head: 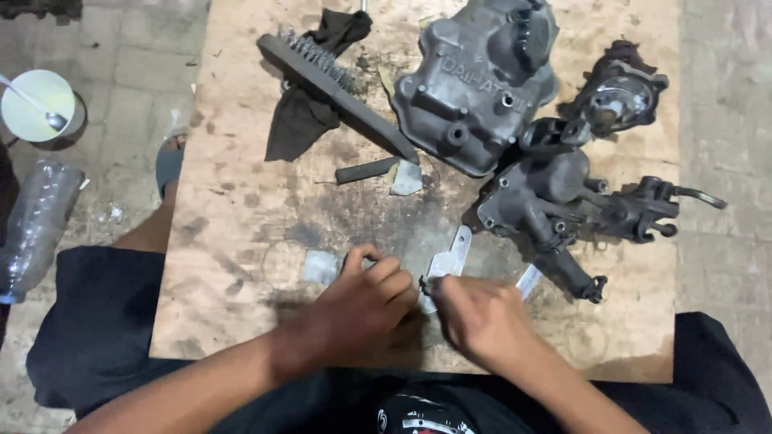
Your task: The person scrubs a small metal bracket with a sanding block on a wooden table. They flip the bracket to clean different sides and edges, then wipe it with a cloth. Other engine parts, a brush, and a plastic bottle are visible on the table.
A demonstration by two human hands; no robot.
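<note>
Plywood, stained dark with oil, makes the tabletop [233,209], and both hands rest near its front edge. The left hand [366,301] lies knuckles up with the fingers curled over a small grey part [363,261]; only a bit of it shows past the fingertips, so what kind of part it is I cannot tell. The right hand [481,317] is also knuckles up, the forearm coming from the lower right, and its fingers are clenched around a thin flat tool [528,281] whose pale end sticks out on the far side of the hand. Its fingertips meet a bright metal bracket [449,261], which lies flat on the tabletop between the two hands and reaches away from the person.

Just left of the bracket, touching the left hand's fingertips, is a small pale square piece [320,266]. Behind the bracket, well apart from it, sits a big grey engine cover [474,88]. Left of this cover a long dark brush with metal bristles [338,88] lies across a black rag [310,96], and a short dark rod [366,170] lies in front of them. Right of the bracket, very close to the right hand, stands a grey carburettor body [547,201] with dark linkage parts [643,210] beside it, and a round housing [619,96] behind it.

Off the tabletop, far left of the bracket, a white cup with a spoon [36,104] and a clear plastic bottle [36,225] are on the floor.
</note>
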